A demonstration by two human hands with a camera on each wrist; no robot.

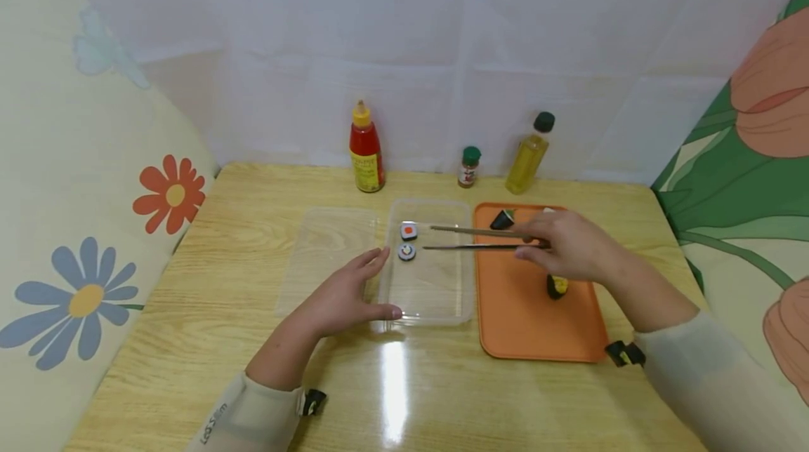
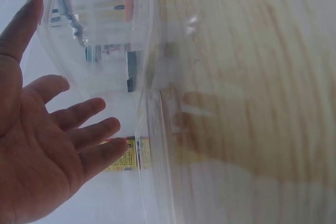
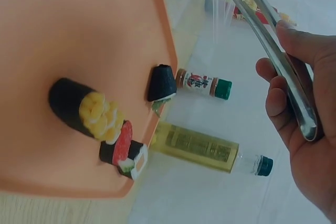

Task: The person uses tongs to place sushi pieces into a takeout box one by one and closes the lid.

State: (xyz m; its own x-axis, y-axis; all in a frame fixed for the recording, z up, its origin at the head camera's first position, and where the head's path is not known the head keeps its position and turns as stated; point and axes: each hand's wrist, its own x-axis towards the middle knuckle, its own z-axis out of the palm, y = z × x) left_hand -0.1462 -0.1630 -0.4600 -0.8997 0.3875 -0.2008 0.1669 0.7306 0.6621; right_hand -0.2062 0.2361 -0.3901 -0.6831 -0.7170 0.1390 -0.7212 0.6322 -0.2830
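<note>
My right hand (image 1: 571, 245) grips slim metal tongs (image 3: 273, 51) above the orange tray (image 1: 518, 329). The parted tips reach left over a clear plastic container (image 1: 469, 276), with nothing between them. Two sushi rolls lie inside it: one with an orange centre (image 1: 409, 231), another with a mixed centre (image 1: 406, 252). Fingers spread, my left hand (image 1: 347, 297) is at the container's left edge, thumb by the near corner. On the tray are a black cone roll (image 3: 163, 83), a corn-topped sushi piece (image 3: 97, 114) and a sushi roll with red and green filling (image 3: 124, 156).
Left of the container lies its clear lid half (image 1: 329, 241). Along the back stand a red sauce bottle (image 1: 366, 154), a small green-capped spice jar (image 1: 468, 168) and a yellow oil bottle (image 1: 527, 157). A white sheet (image 1: 404, 52) hangs behind the wooden table (image 1: 208, 297).
</note>
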